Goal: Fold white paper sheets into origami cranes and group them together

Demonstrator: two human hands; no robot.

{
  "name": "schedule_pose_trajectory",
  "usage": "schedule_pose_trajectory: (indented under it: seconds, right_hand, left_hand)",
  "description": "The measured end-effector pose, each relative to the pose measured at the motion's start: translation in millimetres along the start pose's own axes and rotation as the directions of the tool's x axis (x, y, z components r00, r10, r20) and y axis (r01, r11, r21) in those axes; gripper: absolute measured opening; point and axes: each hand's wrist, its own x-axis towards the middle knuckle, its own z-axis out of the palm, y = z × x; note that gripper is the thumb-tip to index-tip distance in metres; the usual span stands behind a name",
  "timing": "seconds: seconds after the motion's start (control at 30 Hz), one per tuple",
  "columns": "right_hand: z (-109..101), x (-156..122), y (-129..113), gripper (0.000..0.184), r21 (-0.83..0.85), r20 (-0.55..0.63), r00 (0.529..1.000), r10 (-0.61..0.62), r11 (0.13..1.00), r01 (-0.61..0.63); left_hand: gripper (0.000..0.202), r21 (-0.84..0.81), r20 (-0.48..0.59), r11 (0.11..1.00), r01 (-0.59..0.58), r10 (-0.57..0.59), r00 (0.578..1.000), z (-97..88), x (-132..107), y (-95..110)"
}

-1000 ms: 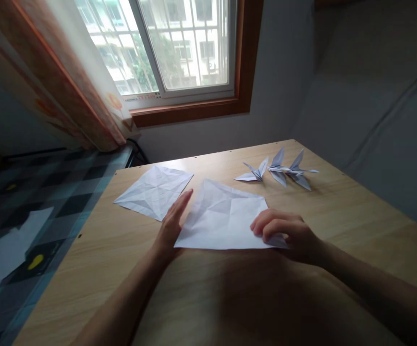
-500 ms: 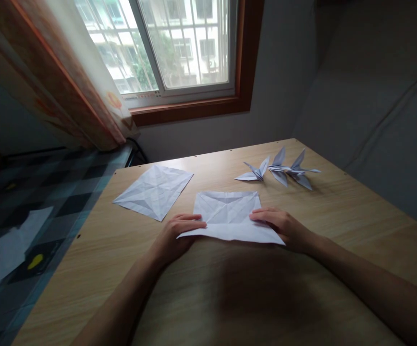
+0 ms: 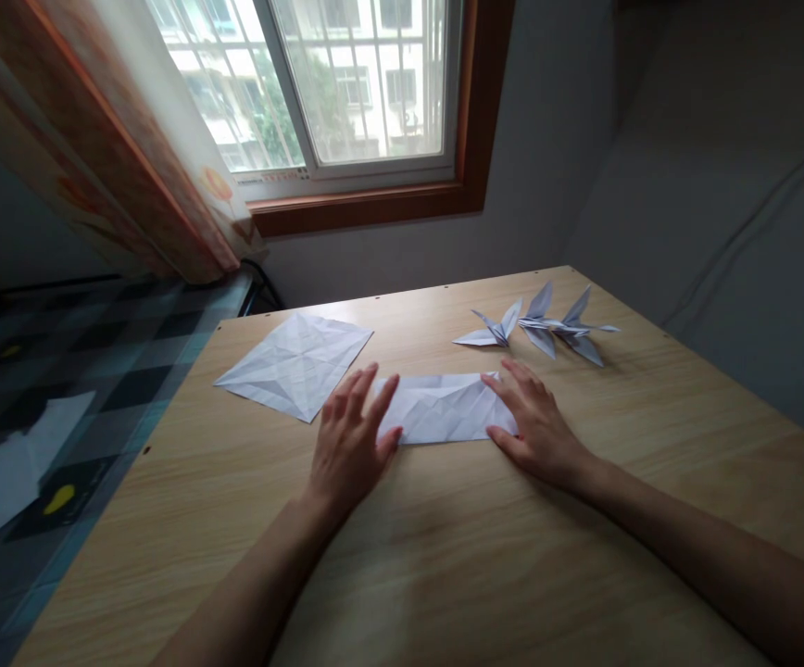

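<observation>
Folded white paper (image 3: 444,412), creased, on the counter (image 3: 402,547), middle. Left hand (image 3: 350,440): fingers spread, at its left end; uneven pressure here could skew the fold. Right hand (image 3: 537,426): fingers parted, over the right end; a dragging fingertip could shift the layers. Paper cranes (image 3: 538,323): behind, apart. Markings: print on checked cloth (image 3: 146,384) and window frame (image 3: 367,169), illegible; no brand readable.

Daylight enters by a far window (image 3: 285,88) — wood trim (image 3: 367,209) below it, a pale building (image 3: 383,56) outside. A flowered curtain (image 3: 124,157) hangs far left, beyond a checked cloth (image 3: 142,384). The right wall (image 3: 694,167) is dim — a cable (image 3: 742,232) slants across it. The table (image 3: 583,574) is pale wood.
</observation>
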Motion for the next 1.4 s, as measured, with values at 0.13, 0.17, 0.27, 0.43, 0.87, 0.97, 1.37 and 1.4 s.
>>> schedule_pose_trajectory:
  seconds: [0.13, 0.17, 0.27, 0.43, 0.87, 0.97, 1.37, 1.4]
  right_hand:
    - [-4.2, 2.3, -5.3, 0.048, -0.070, 0.335, 0.914, -0.229, 0.961, 0.266]
    - [-4.5, 2.8, -6.2, 0.050, -0.061, 0.399, 0.883, -0.247, 0.954, 0.295]
    - [-4.0, 4.3, -7.4, 0.064, -0.051, 0.495, 0.830, -0.258, 0.945, 0.324]
    - [-1.9, 9.5, -13.5, 0.081, -0.041, 0.510, 0.814, -0.280, 0.937, 0.348]
    - [10.4, 14.0, -30.3, 0.058, -0.014, 0.410, 0.843, -0.347, 0.922, 0.386]
    - [6.9, 9.6, -24.4, 0.074, -0.038, 0.454, 0.817, -0.355, 0.909, 0.416]
    - [2.3, 1.7, -38.7, 0.032, -0.168, 0.261, 0.806, -0.531, 0.797, 0.580]
    - [3.8, 2.1, -38.6, 0.029, -0.166, 0.242, 0.806, -0.540, 0.795, 0.583]
  left_hand:
    - [0.061, -0.062, 0.404, 0.979, -0.195, 0.203, 0.892, 3.6, 2.3, 9.2]
    - [0.064, -0.088, 0.486, 0.977, -0.193, 0.211, 0.848, 4.0, 3.0, 10.5]
    - [0.075, -0.107, 0.605, 0.984, -0.142, 0.178, 0.776, 3.5, 4.0, 12.3]
    - [0.073, -0.079, 0.539, 0.991, -0.112, 0.137, 0.831, -0.2, 4.5, 11.2]
    - [0.056, -0.027, 0.489, 0.988, -0.151, 0.145, 0.860, 14.6, 9.9, -4.0]
    - [0.071, -0.013, 0.528, 0.994, -0.109, 0.099, 0.843, 11.8, 12.5, -2.7]
    - [0.063, -0.078, 0.304, 0.923, -0.376, 0.381, 0.873, 9.1, 8.3, 4.7]
    - [0.058, -0.096, 0.273, 0.901, -0.424, 0.433, 0.859, 8.5, 8.6, 7.6]
